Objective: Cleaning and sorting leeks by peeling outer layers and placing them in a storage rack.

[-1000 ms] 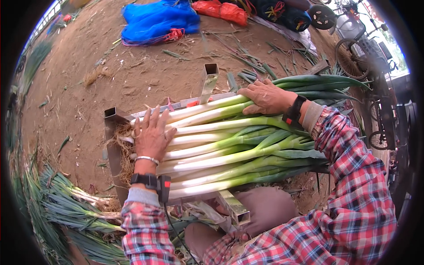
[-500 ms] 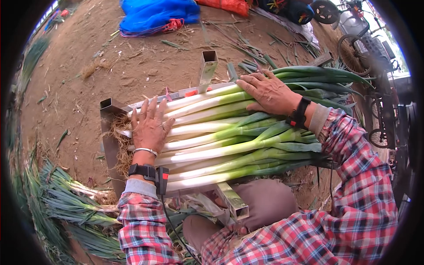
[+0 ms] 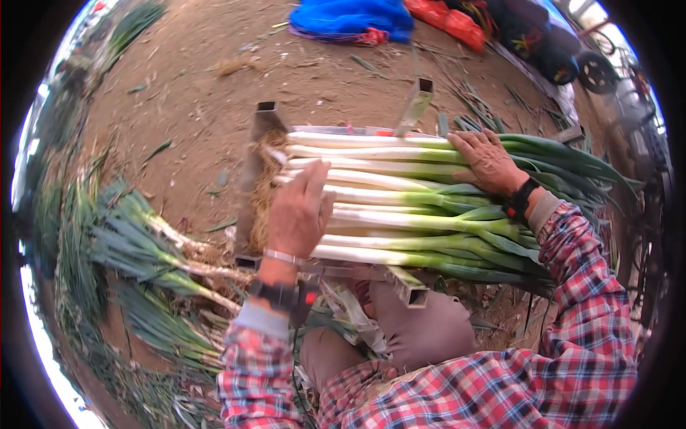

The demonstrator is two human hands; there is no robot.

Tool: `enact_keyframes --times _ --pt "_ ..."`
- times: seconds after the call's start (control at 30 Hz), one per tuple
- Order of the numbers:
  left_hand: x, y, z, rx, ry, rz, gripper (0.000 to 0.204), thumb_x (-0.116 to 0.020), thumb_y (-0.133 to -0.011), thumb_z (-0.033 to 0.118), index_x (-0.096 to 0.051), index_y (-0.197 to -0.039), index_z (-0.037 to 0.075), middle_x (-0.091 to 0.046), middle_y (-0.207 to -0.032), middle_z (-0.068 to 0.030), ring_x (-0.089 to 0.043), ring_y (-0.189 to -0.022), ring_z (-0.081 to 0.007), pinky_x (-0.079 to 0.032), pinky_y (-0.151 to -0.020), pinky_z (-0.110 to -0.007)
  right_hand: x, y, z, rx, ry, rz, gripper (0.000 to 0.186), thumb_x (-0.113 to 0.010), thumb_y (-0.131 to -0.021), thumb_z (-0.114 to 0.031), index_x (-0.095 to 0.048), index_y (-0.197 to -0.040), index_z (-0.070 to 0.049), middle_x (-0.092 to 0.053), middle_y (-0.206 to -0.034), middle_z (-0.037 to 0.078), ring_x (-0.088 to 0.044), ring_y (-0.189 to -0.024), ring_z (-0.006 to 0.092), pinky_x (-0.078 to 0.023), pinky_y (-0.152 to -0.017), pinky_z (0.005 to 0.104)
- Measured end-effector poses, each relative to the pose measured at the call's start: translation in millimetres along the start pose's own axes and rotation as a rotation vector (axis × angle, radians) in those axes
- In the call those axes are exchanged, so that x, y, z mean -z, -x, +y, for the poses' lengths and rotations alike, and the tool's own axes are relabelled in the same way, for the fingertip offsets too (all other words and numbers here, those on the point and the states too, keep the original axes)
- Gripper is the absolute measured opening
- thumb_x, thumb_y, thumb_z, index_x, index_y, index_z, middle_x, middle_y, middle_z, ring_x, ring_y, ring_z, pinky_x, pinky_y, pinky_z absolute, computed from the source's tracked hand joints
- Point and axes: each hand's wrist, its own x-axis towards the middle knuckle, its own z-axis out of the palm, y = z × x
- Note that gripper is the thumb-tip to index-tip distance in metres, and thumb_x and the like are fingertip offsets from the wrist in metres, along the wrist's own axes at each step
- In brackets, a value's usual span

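Note:
A row of trimmed leeks (image 3: 386, 214), white at the root ends and green to the right, lies side by side across a metal frame (image 3: 264, 113). My left hand (image 3: 300, 211) rests over the white stalks near the roots, slightly blurred, its visible fingers extended and close together. My right hand (image 3: 487, 161) lies on the far green part of the row, fingers apart and slightly bent over the stalks.
Untrimmed leeks (image 3: 157, 264) lie heaped on the dirt (image 3: 186, 100) at the left. Beyond the frame are a blue mesh pile (image 3: 343, 18), red bags (image 3: 443, 21) and dark bundles. Wheeled vehicles (image 3: 597, 71) stand at the right. My knee (image 3: 421, 332) is below the frame.
The view has turned, shifting the scene rightward. My left hand has slid toward the near side of the row, its fingers now closer together. My right hand stays on the green part.

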Motion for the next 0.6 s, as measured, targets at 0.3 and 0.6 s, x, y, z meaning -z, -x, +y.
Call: enact_keyframes --times 0.3,0.6 --pt "93.9 246.8 62.1 0.561 0.022 -0.135 0.033 -0.062 -0.086 0.012 -0.058 -0.118 0.006 -0.065 -0.097 -0.0144 -0.064 -0.082 -0.0344 -0.052 -0.069 -0.040 38.5 -11.5 -32.0 0.230 -0.017 -0.075 0.064 -0.065 -0.085 -0.032 -0.042 -0.137 -0.003 -0.045 -0.136 0.020 -0.041 -0.129 0.0353 -0.034 -0.107 0.0424" --pt "147.1 360.8 124.5 0.885 0.051 -0.424 0.034 -0.062 -0.086 0.024 -0.058 -0.117 0.011 -0.065 -0.099 -0.0140 -0.064 -0.088 -0.0345 -0.052 -0.073 -0.043 183.2 24.5 -248.8 0.804 -0.334 -0.235 0.029 -0.060 -0.086 -0.013 -0.058 -0.112 0.002 -0.063 -0.092 0.016 -0.065 -0.084 0.0315 -0.049 -0.077 0.0391"
